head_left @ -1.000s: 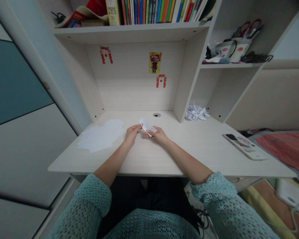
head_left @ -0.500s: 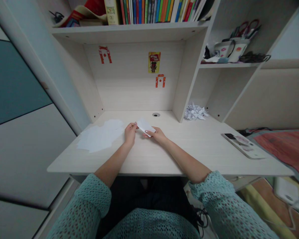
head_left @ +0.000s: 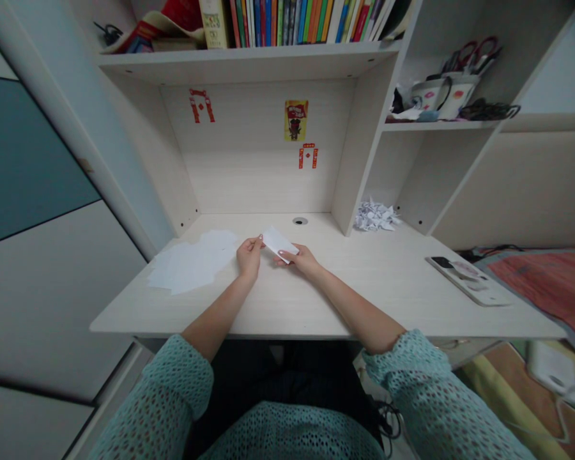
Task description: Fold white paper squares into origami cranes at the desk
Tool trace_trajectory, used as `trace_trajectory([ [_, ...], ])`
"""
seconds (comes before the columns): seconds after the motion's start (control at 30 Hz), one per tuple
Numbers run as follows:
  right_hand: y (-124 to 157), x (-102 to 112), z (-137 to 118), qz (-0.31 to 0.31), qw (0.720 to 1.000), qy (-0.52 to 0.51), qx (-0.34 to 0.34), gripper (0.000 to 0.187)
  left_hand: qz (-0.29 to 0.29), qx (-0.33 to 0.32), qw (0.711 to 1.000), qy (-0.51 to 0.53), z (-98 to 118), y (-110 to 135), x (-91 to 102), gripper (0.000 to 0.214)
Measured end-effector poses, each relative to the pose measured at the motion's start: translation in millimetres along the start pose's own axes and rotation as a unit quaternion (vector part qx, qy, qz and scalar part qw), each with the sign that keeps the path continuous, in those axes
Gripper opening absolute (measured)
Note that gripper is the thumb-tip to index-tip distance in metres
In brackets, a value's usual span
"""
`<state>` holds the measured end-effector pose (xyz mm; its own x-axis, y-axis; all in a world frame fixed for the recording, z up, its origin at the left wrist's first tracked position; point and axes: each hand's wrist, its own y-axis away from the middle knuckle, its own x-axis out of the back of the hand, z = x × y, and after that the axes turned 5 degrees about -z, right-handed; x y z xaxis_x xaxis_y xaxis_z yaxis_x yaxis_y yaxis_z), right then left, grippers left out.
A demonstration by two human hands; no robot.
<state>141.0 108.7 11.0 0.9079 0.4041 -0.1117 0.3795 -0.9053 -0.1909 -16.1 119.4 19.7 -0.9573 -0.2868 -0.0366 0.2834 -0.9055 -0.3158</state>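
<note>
A small folded white paper (head_left: 278,242) is held just above the pale wooden desk (head_left: 345,287), near its middle. My right hand (head_left: 303,259) pinches the paper's near right edge. My left hand (head_left: 249,255) has its fingertips closed on the paper's left corner. Left of my hands, a loose spread of white paper sheets (head_left: 191,262) lies flat on the desk.
A heap of folded white paper figures (head_left: 374,216) sits in the right alcove. A phone (head_left: 467,280) lies at the desk's right end. Shelves above hold books (head_left: 297,19) and mugs with scissors (head_left: 443,89). A cable hole (head_left: 299,221) is behind the hands.
The paper has shifted slightly left and up between my hands. My left hand has moved a little left along the paper's edge.
</note>
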Motion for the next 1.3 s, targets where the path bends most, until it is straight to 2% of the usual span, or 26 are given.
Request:
trace_trajectory([
  [0.17, 0.6, 2.8, -0.1, 0.026, 1.000, -0.005, -0.001, 0.046, -0.015, 0.028, 0.999, 0.022, -4.4, -3.1, 2.0, 0.041],
  [0.27, 0.7, 4.8, -1.2, 0.053, 0.999, -0.006, -0.002, 0.047, -0.081, 0.034, 0.996, 0.022, -4.7, -1.4, 0.1, 0.039],
  [0.33, 0.7, 4.9, -2.3, 0.057, 0.998, -0.008, 0.000, 0.047, -0.135, 0.029, 0.990, -0.003, -3.7, 1.2, -2.1, 0.034],
  [0.4, 0.9, 3.8, -3.8, 0.053, 0.999, -0.005, 0.005, 0.047, -0.164, 0.020, 0.986, -0.025, -2.1, 3.3, -3.7, 0.031],
  [0.7, 0.6, -1.4, -5.8, 0.020, 0.999, 0.031, 0.014, 0.047, -0.128, 0.028, 0.991, 0.011, -1.1, 1.8, -3.1, 0.038],
  [0.9, -5.5, 9.0, 3.7, 0.075, 0.991, 0.106, 0.043, 0.039, -0.112, -0.085, 0.985, -0.103, -4.0, 3.4, -0.2, 0.030],
  [1.13, -8.4, 15.8, 12.6, 0.059, 0.989, 0.132, 0.022, 0.034, -0.083, -0.098, 0.979, -0.155, -1.9, 4.4, 2.1, 0.026],
  [1.3, -13.6, 23.9, 19.0, 0.138, 0.982, 0.125, 0.023, 0.035, -0.070, -0.121, 0.976, -0.167, 3.5, 8.2, 1.7, 0.027],
])
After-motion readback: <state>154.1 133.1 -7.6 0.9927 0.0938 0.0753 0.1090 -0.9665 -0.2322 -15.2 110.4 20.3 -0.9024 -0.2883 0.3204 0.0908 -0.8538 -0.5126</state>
